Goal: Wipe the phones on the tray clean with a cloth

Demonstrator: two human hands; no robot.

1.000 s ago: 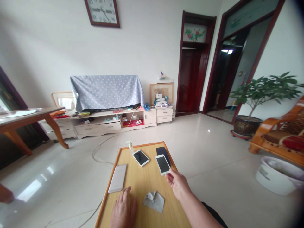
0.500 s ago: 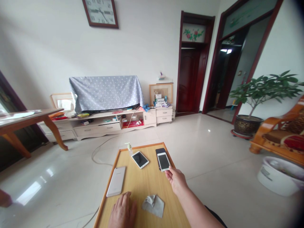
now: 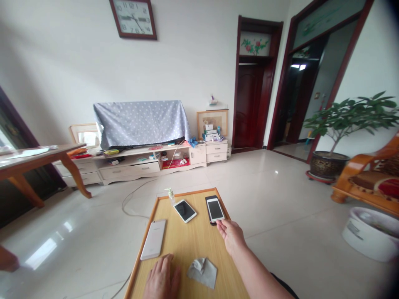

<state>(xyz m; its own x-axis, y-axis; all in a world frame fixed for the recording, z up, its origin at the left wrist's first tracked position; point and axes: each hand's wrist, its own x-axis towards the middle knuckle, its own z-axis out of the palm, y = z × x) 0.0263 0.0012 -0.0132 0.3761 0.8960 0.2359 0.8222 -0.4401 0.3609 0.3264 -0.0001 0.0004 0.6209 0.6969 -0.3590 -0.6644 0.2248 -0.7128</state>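
While the left hand [image 3: 162, 279] lies open on the wooden tabletop [image 3: 183, 245], the right hand [image 3: 231, 236] — open, gripping nothing — has its fingertips [image 3: 219, 224] at the lower edge of a white smartphone [image 3: 215, 209] atop a dark phone [image 3: 208, 211], where a light touch suits that loose stack.

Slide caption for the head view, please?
Right hand at a white smartphone atop a dark phone on a wooden board; left hand rests beside a crumpled cloth.
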